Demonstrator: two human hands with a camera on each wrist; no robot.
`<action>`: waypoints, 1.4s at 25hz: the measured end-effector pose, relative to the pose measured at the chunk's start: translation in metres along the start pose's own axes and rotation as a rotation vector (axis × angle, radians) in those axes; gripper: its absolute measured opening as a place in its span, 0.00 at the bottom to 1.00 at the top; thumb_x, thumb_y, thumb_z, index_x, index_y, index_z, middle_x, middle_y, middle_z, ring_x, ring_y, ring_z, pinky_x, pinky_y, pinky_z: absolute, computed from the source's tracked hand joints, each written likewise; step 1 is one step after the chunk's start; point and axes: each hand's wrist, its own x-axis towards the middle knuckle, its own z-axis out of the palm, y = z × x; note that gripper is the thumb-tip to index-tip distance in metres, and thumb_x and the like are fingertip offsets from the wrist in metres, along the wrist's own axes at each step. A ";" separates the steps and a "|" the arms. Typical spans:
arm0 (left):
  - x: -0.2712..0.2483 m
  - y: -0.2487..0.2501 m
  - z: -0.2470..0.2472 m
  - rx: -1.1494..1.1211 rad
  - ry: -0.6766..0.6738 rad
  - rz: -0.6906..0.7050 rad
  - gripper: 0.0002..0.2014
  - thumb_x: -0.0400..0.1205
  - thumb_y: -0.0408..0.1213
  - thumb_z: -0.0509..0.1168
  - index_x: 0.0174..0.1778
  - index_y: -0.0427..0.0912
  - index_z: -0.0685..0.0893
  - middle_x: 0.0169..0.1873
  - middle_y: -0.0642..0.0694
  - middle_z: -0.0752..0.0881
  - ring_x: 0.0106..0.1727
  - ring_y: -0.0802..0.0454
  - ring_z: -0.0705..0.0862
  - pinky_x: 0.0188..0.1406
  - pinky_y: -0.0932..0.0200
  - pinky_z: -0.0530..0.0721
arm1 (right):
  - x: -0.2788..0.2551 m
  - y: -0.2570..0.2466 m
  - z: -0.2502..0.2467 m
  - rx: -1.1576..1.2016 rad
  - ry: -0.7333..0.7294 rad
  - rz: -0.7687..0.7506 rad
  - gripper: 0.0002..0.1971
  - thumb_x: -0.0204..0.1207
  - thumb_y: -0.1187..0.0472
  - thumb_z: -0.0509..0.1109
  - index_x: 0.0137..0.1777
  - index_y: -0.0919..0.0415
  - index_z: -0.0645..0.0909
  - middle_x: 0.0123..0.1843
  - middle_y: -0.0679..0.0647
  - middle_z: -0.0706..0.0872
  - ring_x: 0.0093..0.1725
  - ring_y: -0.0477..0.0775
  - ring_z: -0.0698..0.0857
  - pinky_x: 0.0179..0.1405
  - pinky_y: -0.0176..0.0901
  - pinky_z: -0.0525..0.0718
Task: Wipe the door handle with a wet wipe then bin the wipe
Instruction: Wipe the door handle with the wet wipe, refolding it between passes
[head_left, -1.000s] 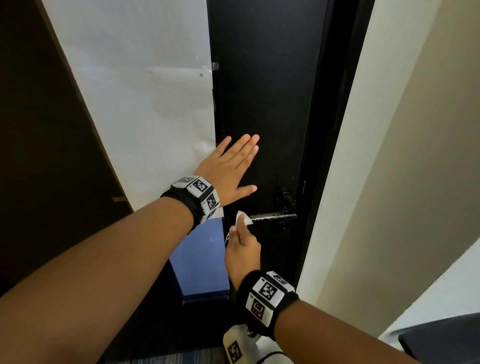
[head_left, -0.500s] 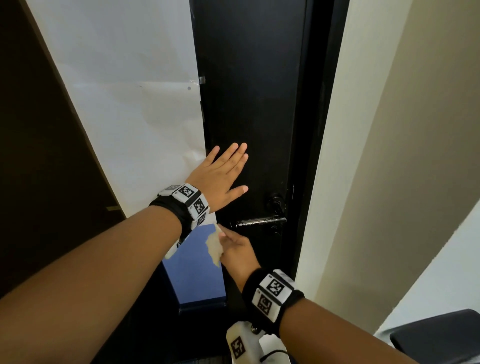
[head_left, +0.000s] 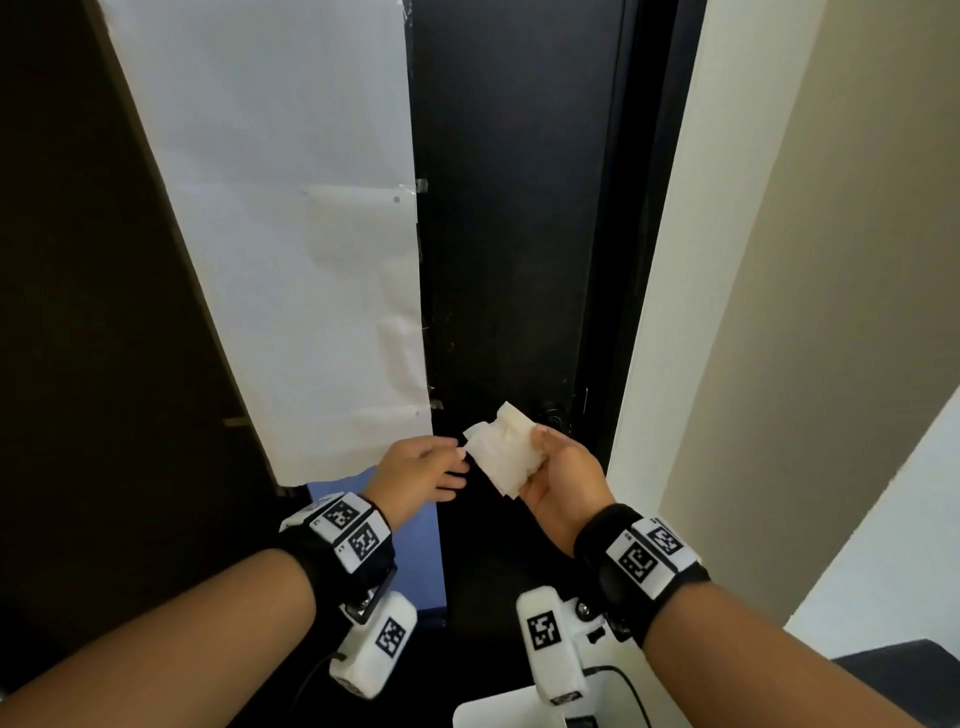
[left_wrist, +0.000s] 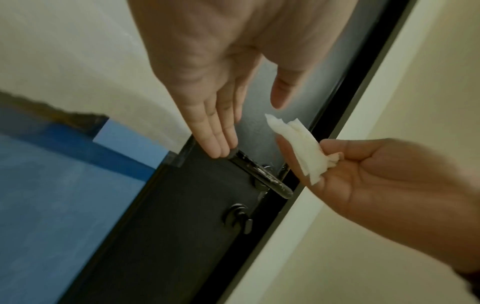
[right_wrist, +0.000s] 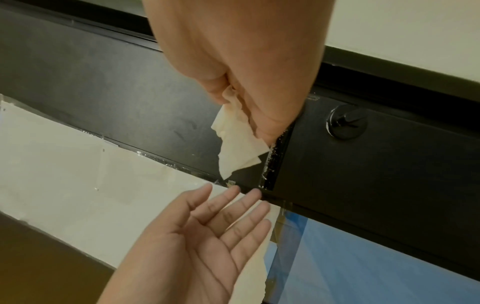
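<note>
My right hand (head_left: 563, 480) is turned palm up and pinches a crumpled white wet wipe (head_left: 503, 455) between thumb and fingers, just in front of the black door (head_left: 519, 234). My left hand (head_left: 418, 475) is open with straight fingers, and its tips come close to the wipe's left edge without holding it. In the left wrist view the dark lever handle (left_wrist: 261, 175) sits bare below the wipe (left_wrist: 303, 148), with my left fingers (left_wrist: 221, 142) over its free end. The head view hides the handle behind my hands. The right wrist view shows the wipe (right_wrist: 236, 148) hanging from my right hand (right_wrist: 246, 61).
White paper (head_left: 291, 234) is taped over the door's left panel, with a blue surface (head_left: 415, 545) below it. A round thumb-turn lock (left_wrist: 239, 218) sits under the handle. A cream wall (head_left: 779, 312) stands at the right, and a dark object (head_left: 904, 670) at the bottom right.
My left hand came off the door face and dropped toward the wipe. My right hand pulled the wipe away from the handle and turned palm up.
</note>
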 end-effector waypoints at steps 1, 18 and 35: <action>-0.004 0.003 0.003 -0.068 -0.040 -0.023 0.17 0.83 0.35 0.63 0.67 0.34 0.78 0.51 0.36 0.88 0.52 0.41 0.89 0.52 0.52 0.88 | -0.003 -0.003 0.002 -0.014 -0.030 0.004 0.15 0.84 0.62 0.57 0.64 0.66 0.79 0.60 0.67 0.87 0.61 0.65 0.86 0.63 0.59 0.83; -0.013 0.029 0.007 -0.483 -0.111 -0.116 0.17 0.84 0.40 0.59 0.60 0.29 0.79 0.52 0.29 0.88 0.48 0.37 0.90 0.42 0.46 0.91 | -0.011 -0.005 -0.012 -1.050 -0.341 -0.600 0.16 0.82 0.67 0.62 0.63 0.52 0.85 0.63 0.49 0.77 0.64 0.42 0.76 0.61 0.28 0.75; 0.019 0.042 0.014 0.448 0.124 0.494 0.13 0.82 0.40 0.64 0.62 0.44 0.85 0.54 0.47 0.87 0.59 0.52 0.83 0.61 0.57 0.80 | 0.025 -0.035 -0.011 -0.121 -0.091 -0.138 0.12 0.79 0.66 0.67 0.60 0.72 0.83 0.61 0.69 0.86 0.59 0.64 0.88 0.59 0.54 0.87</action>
